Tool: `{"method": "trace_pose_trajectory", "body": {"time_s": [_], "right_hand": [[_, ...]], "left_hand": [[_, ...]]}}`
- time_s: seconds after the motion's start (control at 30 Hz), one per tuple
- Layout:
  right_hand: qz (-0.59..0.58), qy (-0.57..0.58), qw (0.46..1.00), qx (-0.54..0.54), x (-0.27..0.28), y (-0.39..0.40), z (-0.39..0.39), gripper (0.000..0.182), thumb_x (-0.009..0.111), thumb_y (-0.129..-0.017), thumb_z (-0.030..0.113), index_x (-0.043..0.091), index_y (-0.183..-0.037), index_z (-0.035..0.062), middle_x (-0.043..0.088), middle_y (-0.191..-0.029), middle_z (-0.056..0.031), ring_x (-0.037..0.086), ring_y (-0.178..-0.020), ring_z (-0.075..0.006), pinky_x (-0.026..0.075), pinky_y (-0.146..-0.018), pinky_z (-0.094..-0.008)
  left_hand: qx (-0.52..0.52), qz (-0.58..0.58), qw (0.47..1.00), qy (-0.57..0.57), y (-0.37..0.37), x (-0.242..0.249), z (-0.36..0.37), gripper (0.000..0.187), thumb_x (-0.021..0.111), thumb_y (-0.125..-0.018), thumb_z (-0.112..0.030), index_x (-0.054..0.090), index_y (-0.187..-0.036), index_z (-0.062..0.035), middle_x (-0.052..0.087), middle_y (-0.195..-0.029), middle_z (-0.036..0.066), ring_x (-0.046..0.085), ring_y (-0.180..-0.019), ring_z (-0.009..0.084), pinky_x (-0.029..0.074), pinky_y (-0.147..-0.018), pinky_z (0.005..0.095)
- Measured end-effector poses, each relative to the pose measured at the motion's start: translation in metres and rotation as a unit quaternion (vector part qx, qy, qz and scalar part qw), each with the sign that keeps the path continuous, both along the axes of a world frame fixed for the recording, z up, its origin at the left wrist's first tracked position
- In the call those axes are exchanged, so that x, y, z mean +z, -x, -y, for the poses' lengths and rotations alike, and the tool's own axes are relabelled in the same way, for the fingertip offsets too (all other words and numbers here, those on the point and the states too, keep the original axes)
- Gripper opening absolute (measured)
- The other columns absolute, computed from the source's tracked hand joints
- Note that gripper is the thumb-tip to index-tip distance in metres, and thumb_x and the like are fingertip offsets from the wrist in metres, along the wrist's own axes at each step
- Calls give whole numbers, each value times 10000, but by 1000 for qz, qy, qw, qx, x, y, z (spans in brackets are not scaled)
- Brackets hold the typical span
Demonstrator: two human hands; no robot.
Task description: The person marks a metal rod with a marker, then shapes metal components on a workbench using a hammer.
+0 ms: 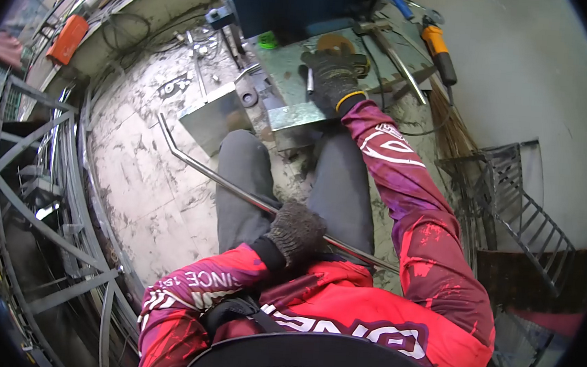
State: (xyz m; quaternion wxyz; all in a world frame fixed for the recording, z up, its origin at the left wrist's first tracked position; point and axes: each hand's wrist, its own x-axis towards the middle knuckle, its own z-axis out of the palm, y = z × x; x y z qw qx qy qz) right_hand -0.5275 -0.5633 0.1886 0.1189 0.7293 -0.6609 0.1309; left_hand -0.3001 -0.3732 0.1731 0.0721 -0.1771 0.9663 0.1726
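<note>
My left hand (296, 233), in a dark knit glove, is closed around a long, shiny metal tube (205, 171). The tube lies across my thighs and bends near its far left end. My right hand (333, 80), also gloved, reaches forward over a green metal worktop (285, 65). Its fingers look curled, and a short silver piece (310, 80) shows at its left side. What the palm covers is hidden. Just beyond the fingers is a brown round disc (335, 43).
A blue machine housing (280, 6) stands behind the worktop. An orange angle grinder (439, 51) and a metal bar (400, 66) lie to the right. A metal box (217, 117) sits before my knees. Metal racking (33, 156) lines the left; a slatted metal frame (529, 216) stands right.
</note>
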Motion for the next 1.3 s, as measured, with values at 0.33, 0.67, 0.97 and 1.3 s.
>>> {"method": "trace_pose_trajectory", "body": {"time_s": [0.33, 0.67, 0.97, 1.3], "right_hand": [[-41, -115, 992, -20, -1, -8, 15, 330, 636, -865, 220, 647, -1194, 205, 695, -1113, -107, 614, -1148, -321, 250, -1139, -579], [471, -218, 833, 194, 16, -32, -131, 278, 747, -839, 30, 630, -1091, 32, 667, -951, -74, 622, -868, -140, 531, -808, -314], [597, -107, 782, 141, 8, -37, -157, 257, 745, -876, 95, 660, -1100, 1, 683, -904, -74, 658, -829, -159, 540, -764, -297], [780, -187, 596, 34, 10, -22, -176, 205, 501, -1028, 159, 647, -1086, 28, 610, -758, -16, 553, -657, -65, 436, -590, -218]], "left_hand": [[195, -302, 870, -337, 1, -35, 48, 254, 669, -916, -265, 660, -1041, -44, 654, -844, 99, 683, -769, 257, 558, -710, 387], [403, -377, 583, -597, -4, -27, 77, 272, 584, -1009, -286, 572, -1084, -25, 578, -880, 48, 619, -687, 125, 608, -628, 309], [412, -351, 525, -657, -4, -26, 77, 234, 634, -981, -242, 614, -1065, -24, 610, -884, 56, 642, -762, 165, 624, -689, 366], [375, -411, 475, -682, -8, -32, 76, 203, 634, -980, -197, 595, -1106, -43, 618, -955, 66, 648, -814, 178, 620, -794, 437]]}}
